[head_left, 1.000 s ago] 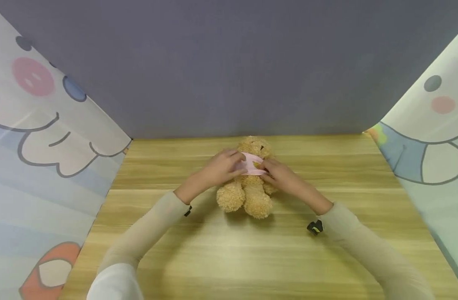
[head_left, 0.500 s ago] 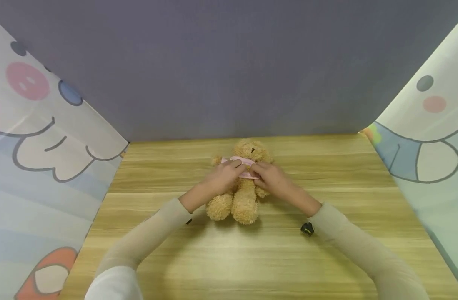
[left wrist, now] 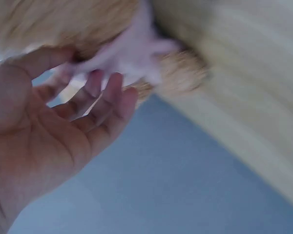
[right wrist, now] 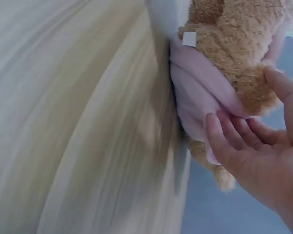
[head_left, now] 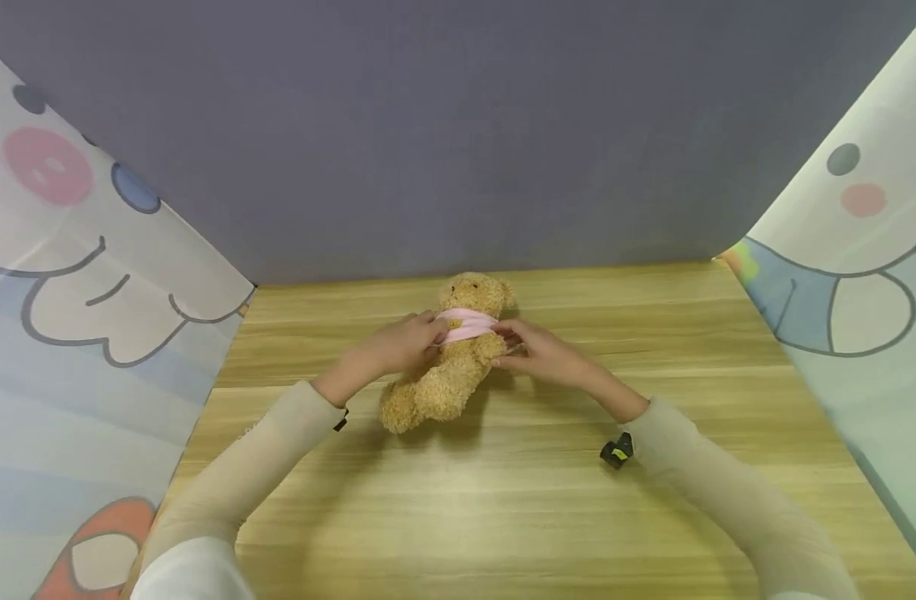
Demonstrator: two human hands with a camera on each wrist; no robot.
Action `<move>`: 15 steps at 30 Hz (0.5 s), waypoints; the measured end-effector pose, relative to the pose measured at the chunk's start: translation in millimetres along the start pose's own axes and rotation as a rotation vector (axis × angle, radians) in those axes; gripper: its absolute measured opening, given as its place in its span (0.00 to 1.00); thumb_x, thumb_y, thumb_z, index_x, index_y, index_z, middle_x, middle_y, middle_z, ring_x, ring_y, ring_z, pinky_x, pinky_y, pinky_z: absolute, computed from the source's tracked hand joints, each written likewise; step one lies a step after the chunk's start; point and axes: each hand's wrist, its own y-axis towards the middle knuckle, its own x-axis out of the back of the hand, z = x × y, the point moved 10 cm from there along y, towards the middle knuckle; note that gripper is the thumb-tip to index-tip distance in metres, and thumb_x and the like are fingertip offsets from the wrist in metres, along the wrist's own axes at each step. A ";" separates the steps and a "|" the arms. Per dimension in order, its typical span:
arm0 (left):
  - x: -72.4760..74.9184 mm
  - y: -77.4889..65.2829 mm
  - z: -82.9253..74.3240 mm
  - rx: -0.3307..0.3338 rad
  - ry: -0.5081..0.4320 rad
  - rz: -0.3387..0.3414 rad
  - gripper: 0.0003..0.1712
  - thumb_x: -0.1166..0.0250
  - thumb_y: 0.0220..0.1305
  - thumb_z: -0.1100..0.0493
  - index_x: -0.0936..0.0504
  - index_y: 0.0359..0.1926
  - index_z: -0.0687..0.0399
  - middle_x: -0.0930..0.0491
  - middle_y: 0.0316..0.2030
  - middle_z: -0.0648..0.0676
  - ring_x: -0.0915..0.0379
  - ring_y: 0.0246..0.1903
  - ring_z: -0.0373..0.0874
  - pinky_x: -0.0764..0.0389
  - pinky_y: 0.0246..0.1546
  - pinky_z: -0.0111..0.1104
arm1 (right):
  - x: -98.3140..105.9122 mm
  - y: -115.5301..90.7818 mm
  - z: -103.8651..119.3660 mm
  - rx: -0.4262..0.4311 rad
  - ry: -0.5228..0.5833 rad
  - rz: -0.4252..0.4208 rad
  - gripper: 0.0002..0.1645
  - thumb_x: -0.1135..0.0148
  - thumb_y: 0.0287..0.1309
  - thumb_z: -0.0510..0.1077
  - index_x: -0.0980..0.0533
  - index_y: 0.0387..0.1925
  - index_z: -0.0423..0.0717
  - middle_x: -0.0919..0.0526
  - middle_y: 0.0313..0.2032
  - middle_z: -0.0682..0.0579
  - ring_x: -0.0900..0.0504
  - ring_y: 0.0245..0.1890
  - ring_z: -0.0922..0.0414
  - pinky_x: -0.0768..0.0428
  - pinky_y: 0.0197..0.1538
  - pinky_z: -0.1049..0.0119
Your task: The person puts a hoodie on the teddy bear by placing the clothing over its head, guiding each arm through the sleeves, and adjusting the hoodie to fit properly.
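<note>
A curly tan teddy bear (head_left: pixel 448 387) lies tilted on the table, head toward the back wall. Around its chest is a pink shirt (head_left: pixel 468 325) with a yellow patch on the front. My left hand (head_left: pixel 393 346) is at the bear's left side in the head view; in the left wrist view its thumb and index finger pinch the shirt's edge. On the other side, my right hand (head_left: pixel 543 357) has loosely bent fingers against the shirt and its thumb beside the bear's arm (right wrist: pixel 256 92). A small white tag (right wrist: pixel 189 39) shows at the shirt's hem.
The wood-grain table (head_left: pixel 458 517) ends at a dark grey wall (head_left: pixel 473 142) close behind the bear's head. Cartoon-printed curtains (head_left: pixel 60 333) line both sides. A black wrist device (head_left: pixel 618 451) hangs at my right sleeve.
The bear has shifted left and turned, its legs now pointing to the lower left and its face to the left. My left hand has moved left; my right hand has moved round to the bear's side.
</note>
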 end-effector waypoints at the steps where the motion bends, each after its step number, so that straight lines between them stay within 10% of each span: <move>1: 5.0 4.2 -4.9 -0.023 0.026 0.000 0.08 0.41 0.74 0.63 0.31 0.36 0.53 0.28 0.35 0.54 0.25 0.38 0.53 0.21 0.39 0.42 | 0.9 2.3 -1.2 -0.016 0.016 -0.022 0.41 0.30 0.63 0.49 0.35 0.69 0.34 0.28 0.64 0.34 0.22 0.58 0.42 0.21 0.61 0.51; 6: 17.8 33.9 -22.9 -0.086 0.112 -0.039 0.07 0.39 0.74 0.58 0.24 0.41 0.58 0.24 0.37 0.54 0.26 0.35 0.47 0.22 0.36 0.36 | 7.7 15.8 -12.6 -0.125 0.063 -0.125 0.38 0.27 0.60 0.48 0.30 0.66 0.33 0.25 0.63 0.36 0.20 0.58 0.42 0.20 0.60 0.52; 11: 13.5 54.3 -16.4 -0.003 0.156 -0.029 0.10 0.44 0.78 0.59 0.21 0.50 0.59 0.20 0.45 0.56 0.21 0.42 0.47 0.18 0.42 0.35 | 13.5 26.9 -21.5 -0.216 0.102 -0.205 0.37 0.25 0.58 0.51 0.26 0.63 0.35 0.21 0.59 0.37 0.19 0.56 0.44 0.19 0.57 0.55; 15: 15.7 55.2 -10.3 0.055 0.025 -0.082 0.10 0.47 0.79 0.62 0.20 0.46 0.59 0.19 0.41 0.56 0.21 0.37 0.48 0.19 0.37 0.36 | 15.6 32.7 -23.5 -0.236 0.111 -0.255 0.31 0.26 0.59 0.50 0.23 0.58 0.37 0.18 0.53 0.41 0.18 0.53 0.46 0.17 0.53 0.57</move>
